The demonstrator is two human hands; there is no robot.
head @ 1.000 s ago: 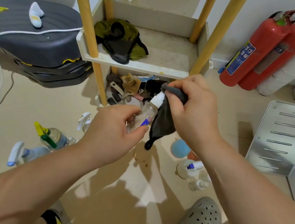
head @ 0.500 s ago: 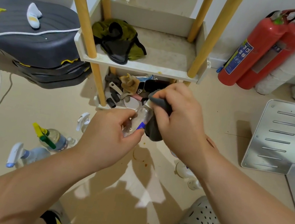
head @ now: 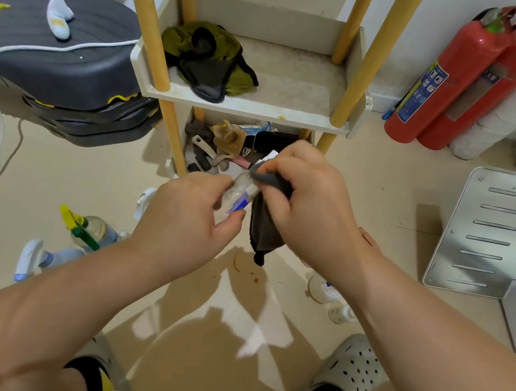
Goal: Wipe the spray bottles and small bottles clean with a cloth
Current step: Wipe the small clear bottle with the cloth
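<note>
Your left hand [head: 188,217] curls fingers and thumb round the lower body of the small clear bottle [head: 239,192]. It tilts the white cap toward one o'clock, probably to offer the neck to the cloth [head: 265,227]. Your right hand [head: 311,204], knuckles up, pinches that dark cloth over the bottle's shoulder, its loose end hanging toward six o'clock. On the floor, a green-triggered spray bottle [head: 87,228] and a white-headed spray bottle [head: 34,257] lie at eight o'clock of your hands. More small bottles [head: 322,291] sit at four o'clock, partly hidden by your forearm. The shelf [head: 247,108] stands beyond at twelve o'clock.
</note>
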